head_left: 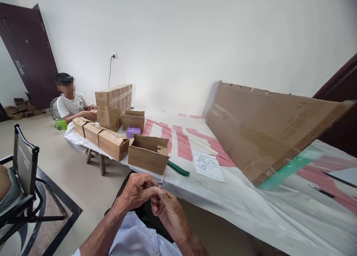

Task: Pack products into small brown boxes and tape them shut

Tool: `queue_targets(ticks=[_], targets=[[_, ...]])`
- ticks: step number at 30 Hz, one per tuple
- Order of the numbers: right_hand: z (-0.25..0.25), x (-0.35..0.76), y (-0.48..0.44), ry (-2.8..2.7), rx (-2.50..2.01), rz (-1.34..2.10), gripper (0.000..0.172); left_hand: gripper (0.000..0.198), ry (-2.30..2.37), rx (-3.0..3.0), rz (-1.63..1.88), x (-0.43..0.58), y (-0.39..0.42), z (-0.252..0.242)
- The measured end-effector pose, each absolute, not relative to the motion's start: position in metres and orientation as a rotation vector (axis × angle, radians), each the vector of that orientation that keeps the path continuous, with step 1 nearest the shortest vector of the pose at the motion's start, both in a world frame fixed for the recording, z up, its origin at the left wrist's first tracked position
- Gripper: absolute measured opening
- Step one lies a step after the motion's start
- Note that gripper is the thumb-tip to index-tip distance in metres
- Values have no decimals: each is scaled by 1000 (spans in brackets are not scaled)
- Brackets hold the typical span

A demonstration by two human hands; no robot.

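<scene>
Above my lap, just short of the table edge, my left hand (138,192) and my right hand (170,210) meet with the fingertips pinched together. Whatever sits between the fingers, if anything, is too small or hidden to make out. Closest to them on the table is an open cardboard box (147,160). A green-handled tool (178,169) lies beside that box, its other end hidden behind it. Farther right, a white paper sheet (208,166) with dark outlines rests on the cloth.
Closed cardboard boxes (113,144) line the table's left edge, with stacked boxes (107,103) and another open box (134,121) behind. A large cardboard sheet (267,125) leans at right, near a pen (322,191). A person (74,103) sits at the far end; a folding chair (25,163) stands left.
</scene>
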State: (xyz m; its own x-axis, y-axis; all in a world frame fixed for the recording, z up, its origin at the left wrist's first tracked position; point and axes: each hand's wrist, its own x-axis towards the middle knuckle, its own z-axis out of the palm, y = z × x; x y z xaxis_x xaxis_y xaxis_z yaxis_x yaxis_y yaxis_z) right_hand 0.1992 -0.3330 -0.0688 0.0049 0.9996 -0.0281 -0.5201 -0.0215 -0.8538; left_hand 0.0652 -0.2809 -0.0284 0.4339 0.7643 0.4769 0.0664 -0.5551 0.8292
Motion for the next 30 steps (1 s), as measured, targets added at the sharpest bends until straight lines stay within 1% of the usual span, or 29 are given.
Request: queue_targets(ticks=[5,9,14,18,23,27,30], targets=[[-72,197,-340,-875,-893,1257,64,42,839,1889,1219,67,-281,-34],[-76,199,-338,-979,-980,1131,65,44,819,1869,1147,68,-283,-34],[-77,206,-333,-1111,-1071,917,64,39,701,1745,1029,66,-287,-33],[-74,207,-330,-1159,-1122,783,63,30,803,1804,1151,71,-284,-34],[-79,214,-315,-948,-1067,815,54,32,848,1954,1258,91,-271,-40],[-91,236,-308,-926,-1046,828,46,31,731,2069,1099,106,-257,-46],[-98,274,-298,-948,-1145,713,42,35,654,2200,1039,103,-241,-45]])
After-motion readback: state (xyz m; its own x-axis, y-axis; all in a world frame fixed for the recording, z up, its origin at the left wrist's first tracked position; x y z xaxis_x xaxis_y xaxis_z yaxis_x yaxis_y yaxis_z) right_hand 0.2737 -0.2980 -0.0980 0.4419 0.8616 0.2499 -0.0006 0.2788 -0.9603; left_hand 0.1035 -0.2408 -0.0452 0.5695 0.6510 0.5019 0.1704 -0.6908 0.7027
